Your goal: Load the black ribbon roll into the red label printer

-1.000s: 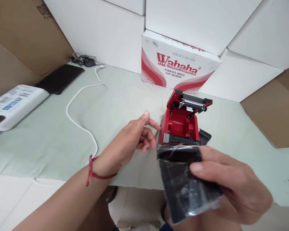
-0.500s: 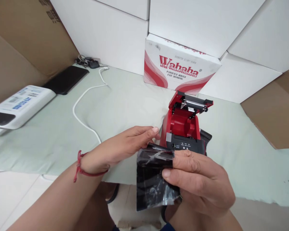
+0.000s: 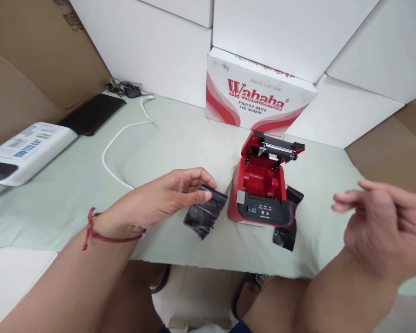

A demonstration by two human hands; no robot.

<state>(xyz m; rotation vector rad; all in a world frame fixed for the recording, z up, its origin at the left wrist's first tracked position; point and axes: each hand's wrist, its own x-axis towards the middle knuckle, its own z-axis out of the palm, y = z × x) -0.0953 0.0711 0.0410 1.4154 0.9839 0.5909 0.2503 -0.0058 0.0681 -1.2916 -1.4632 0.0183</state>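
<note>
My left hand (image 3: 175, 192) pinches a crumpled strip of black plastic film (image 3: 208, 212) by its top edge, thumb in front; the film hangs over the cloth. To its right stands a small red label printer (image 3: 234, 199) with a black front panel. Its lid (image 3: 275, 147) is tipped up, baring the red hollow inside. My right hand (image 3: 381, 226) is raised off to the right of the printer, fingers loosely bent and apart, with nothing visible in it. Another piece of black film (image 3: 286, 237) lies beside the printer, partly hidden behind it.
A pale green cloth (image 3: 169, 143) covers the tabletop. At the left are a white power bank (image 3: 52, 143), a black phone (image 3: 97, 113), keys (image 3: 128, 89) and a white cable (image 3: 116, 143). A Wahaha box (image 3: 222, 78) stands at the back against white boxes (image 3: 152, 55); cardboard (image 3: 398, 162) flanks the right.
My right hand has let go of the black film and swung away to the right. The film is now in my left hand, left of the printer.
</note>
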